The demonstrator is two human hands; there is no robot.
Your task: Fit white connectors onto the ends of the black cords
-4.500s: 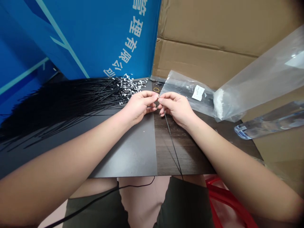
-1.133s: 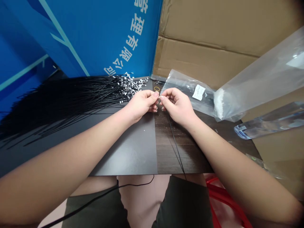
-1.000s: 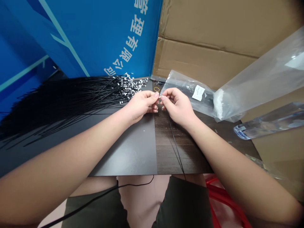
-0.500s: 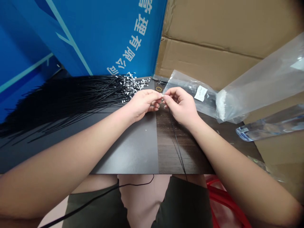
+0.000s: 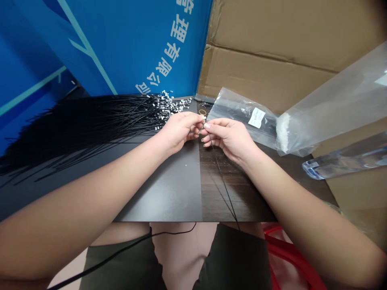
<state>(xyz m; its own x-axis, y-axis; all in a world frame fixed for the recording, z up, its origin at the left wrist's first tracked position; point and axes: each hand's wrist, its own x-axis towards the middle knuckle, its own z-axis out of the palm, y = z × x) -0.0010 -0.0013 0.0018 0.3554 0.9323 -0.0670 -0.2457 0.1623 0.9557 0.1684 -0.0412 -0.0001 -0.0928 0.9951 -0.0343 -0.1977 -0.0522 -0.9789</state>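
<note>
Currently, a big bunch of black wires (image 5: 90, 121) is being supported at the left by the dark table (image 5: 169, 197), its white ends (image 5: 166, 105) being pointed right. Just right of it, a small white piece (image 5: 204, 117) is being pinched between the thumb and forefinger of the left hand (image 5: 179, 131). Beside it, almost touching, the right hand (image 5: 231, 139) is being kept closed on the upper end of a single black wire (image 5: 224, 182), which is being left to hang toward the near edge; whether piece and wire are joined cannot be told. Farther right, a clear bag (image 5: 232, 110) and a larger bag (image 5: 326, 100) with white bits (image 5: 283, 135) are being left untouched. Apparently the white piece is being lined up with, or adjusted on, the wire's tip; a steady left pinch and a small, straight push or pull from the right are seemingly being called for.
</note>
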